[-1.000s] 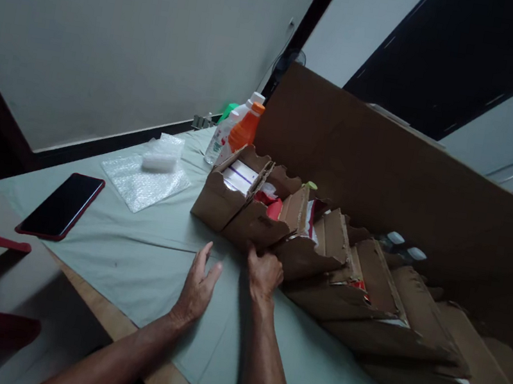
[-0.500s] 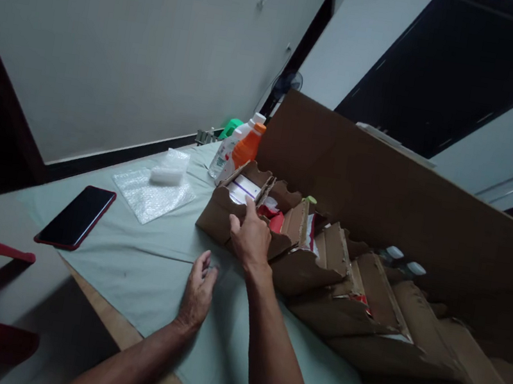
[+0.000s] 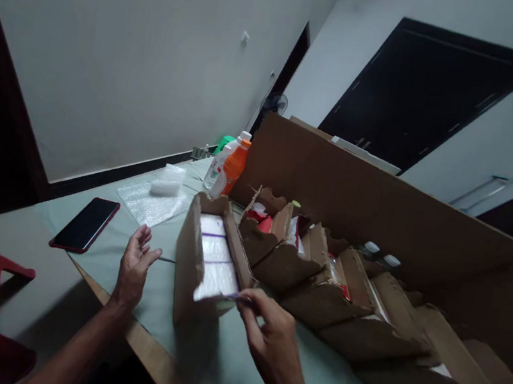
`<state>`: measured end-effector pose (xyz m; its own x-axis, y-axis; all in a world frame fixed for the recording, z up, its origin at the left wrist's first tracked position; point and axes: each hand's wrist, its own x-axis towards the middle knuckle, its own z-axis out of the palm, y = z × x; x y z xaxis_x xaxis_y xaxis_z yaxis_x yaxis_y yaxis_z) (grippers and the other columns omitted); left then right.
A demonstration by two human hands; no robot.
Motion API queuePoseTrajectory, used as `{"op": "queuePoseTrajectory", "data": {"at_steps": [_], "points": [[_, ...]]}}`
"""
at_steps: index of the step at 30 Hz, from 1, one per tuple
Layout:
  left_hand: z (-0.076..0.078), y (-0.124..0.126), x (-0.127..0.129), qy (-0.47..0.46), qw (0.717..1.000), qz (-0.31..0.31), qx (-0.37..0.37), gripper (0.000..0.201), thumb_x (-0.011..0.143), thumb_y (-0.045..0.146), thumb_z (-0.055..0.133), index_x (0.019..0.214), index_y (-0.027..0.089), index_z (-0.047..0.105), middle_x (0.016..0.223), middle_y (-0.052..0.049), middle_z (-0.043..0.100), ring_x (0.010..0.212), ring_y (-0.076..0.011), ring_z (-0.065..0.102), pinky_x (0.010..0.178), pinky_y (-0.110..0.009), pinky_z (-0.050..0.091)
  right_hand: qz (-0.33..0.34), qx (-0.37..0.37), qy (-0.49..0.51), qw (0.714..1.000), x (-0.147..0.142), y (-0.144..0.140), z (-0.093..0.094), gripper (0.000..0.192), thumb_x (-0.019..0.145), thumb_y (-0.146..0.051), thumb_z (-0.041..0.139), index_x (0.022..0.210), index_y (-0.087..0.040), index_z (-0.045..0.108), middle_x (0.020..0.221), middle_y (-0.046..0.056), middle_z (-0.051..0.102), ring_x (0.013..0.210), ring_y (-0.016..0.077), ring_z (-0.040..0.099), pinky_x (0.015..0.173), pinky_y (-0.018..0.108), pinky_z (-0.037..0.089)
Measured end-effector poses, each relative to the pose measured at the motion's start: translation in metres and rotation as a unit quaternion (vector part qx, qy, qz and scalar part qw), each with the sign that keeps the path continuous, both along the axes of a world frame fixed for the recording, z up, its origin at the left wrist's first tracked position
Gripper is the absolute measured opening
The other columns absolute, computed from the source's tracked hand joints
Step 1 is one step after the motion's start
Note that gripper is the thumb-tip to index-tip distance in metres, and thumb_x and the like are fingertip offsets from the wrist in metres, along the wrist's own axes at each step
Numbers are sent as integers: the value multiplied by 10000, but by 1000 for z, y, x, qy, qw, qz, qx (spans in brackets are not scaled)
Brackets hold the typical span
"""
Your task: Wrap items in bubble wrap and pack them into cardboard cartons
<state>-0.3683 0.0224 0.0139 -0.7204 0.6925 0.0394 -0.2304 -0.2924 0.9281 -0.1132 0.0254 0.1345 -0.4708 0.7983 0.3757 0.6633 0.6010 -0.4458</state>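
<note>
We see a worktop (image 3: 153, 305) spread with a pale green cloth, its wooden edge bare along the near side, and a tall brown cardboard panel (image 3: 358, 195) standing behind. Open cloth lies between the black phone in a red case (image 3: 86, 225) and our left hand (image 3: 134, 267), with more in front of the slanting row of brown cardboard compartments (image 3: 316, 305). Room is tighter toward us, where the brown open-topped cardboard bin (image 3: 185, 271) comes near the worktop's edge; a gap parts it from the row on its right, and the orange bottle (image 3: 234, 166) stands just beyond its far end. The bin's long axis runs from that bottle toward us, slanting slightly rightward, its mouth facing up and its near end by our right hand (image 3: 271, 327). We cannot tell whether its base is raised. Its walls are plain with wavy, rough-cut rims, around glossy white packets with purple bands (image 3: 218, 251). Our right thumb and fingers grip the near right corner; whether they pinch a packet too, we cannot tell. Our left hand is spread and empty, apart from the bin's left wall.
</note>
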Motion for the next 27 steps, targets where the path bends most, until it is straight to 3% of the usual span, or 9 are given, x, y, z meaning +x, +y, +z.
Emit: {"op": "queuePoseTrajectory", "data": {"at_steps": [4, 7, 9, 10, 12, 15, 19, 23, 27], "points": [[12, -25, 20, 0, 982, -188, 21, 780, 675, 319, 673, 1425, 214, 487, 1424, -102, 571, 1356, -353, 485, 1127, -448, 397, -80, -15, 109, 991, 79, -28, -4, 178, 932, -354, 570, 979, -238, 695, 854, 28, 762, 753, 163, 728, 684, 229, 544], [12, -47, 37, 5, 950, -313, 2, 709, 658, 331, 677, 1338, 153, 584, 1232, -105, 696, 1185, -380, 610, 972, -419, 523, -144, -49, 155, 976, 124, -54, -24, 479, 907, -400, 597, 1354, -233, 552, 1089, 84, 759, 946, 195, 742, 816, 278, 585], [6, -58, 46, 17, 946, -325, -8, 671, 693, 342, 676, 1329, 146, 587, 1196, -97, 709, 1152, -363, 628, 957, -408, 526, -148, -110, 142, 973, 136, -73, -45, 677, 870, -411, 632, 1485, -223, 423, 1269, 125, 693, 1091, 225, 704, 908, 321, 572], [2, -61, 51, 25, 948, -317, -11, 666, 717, 347, 672, 1344, 149, 571, 1208, -95, 704, 1163, -354, 623, 974, -407, 515, -146, -142, 124, 971, 136, -80, -56, 717, 834, -420, 664, 1482, -215, 437, 1316, 138, 665, 1124, 248, 689, 931, 343, 566], [-5, -65, 59, 42, 955, -293, -21, 684, 735, 346, 669, 1377, 151, 535, 1243, -100, 686, 1190, -342, 608, 1012, -410, 491, -157, -184, 96, 966, 127, -89, -78, 697, 766, -449, 708, 1395, -195, 544, 1292, 149, 676, 1114, 296, 688, 922, 384, 571], [-11, -60, 76, 42, 962, -269, -29, 761, 723, 325, 670, 1435, 148, 466, 1321, -115, 644, 1240, -335, 578, 1062, -424, 458, -198, -170, 105, 960, 109, -82, -100, 542, 756, -518, 668, 1186, -189, 668, 1110, 131, 748, 1008, 324, 716, 848, 404, 587], [-10, -29, 111, 52, 953, -300, -1, 812, 733, 282, 657, 1487, 136, 393, 1354, -136, 621, 1268, -328, 562, 1088, -447, 449, -264, -140, 143, 944, 116, -52, -101, 472, 723, -586, 632, 987, -197, 674, 925, 116, 769, 862, 311, 733, 730, 360, 578], [-5, 18, 149, 186, 919, -346, 20, 807, 759, 247, 612, 1517, 133, 361, 1458, -144, 543, 1317, -305, 534, 1106, -448, 446, -369, -105, 150, 911, 151, -25, -91, 544, 628, -647, 642, 937, -200, 643, 835, 131, 758, 792, 337, 720, 660, 378, 552], [-5, 51, 156, 275, 901, -335, 21, 712, 678, 179, 666, 1383, 182, 564, 1410, -108, 599, 1290, -279, 568, 1111, -415, 446, -450, -101, 106, 881, 178, -22, -103, 581, 715, -627, 589, 1086, -185, 651, 883, 149, 754, 791, 361, 710, 648, 426, 537]]}}
